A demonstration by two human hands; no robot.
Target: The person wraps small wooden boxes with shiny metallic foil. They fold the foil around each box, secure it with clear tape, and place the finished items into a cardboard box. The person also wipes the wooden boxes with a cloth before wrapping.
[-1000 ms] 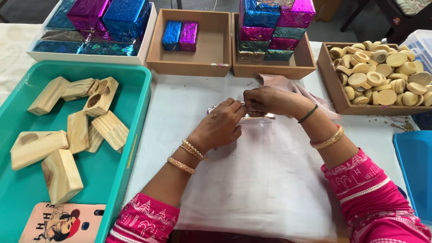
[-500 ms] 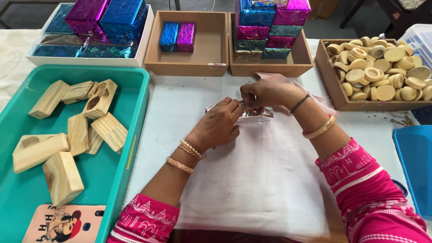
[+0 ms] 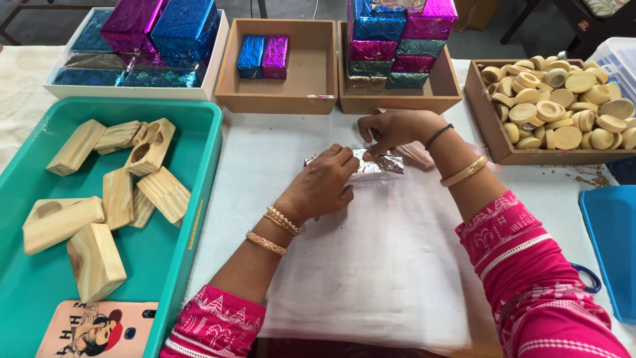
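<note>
So the thing being worked on is a small block wrapped in silver foil [image 3: 377, 166], sitting just above the middle of the frame on a white cloth [image 3: 391, 265] spread over the surface. It lies flat, long side running left to right. The foil is crinkly and shiny, with a bit of purple showing at its left end. The left hand [image 3: 324, 182] covers the left half of it, and the right hand [image 3: 394, 129] pinches the foil along the top edge. Only the right part shows clearly.
</note>
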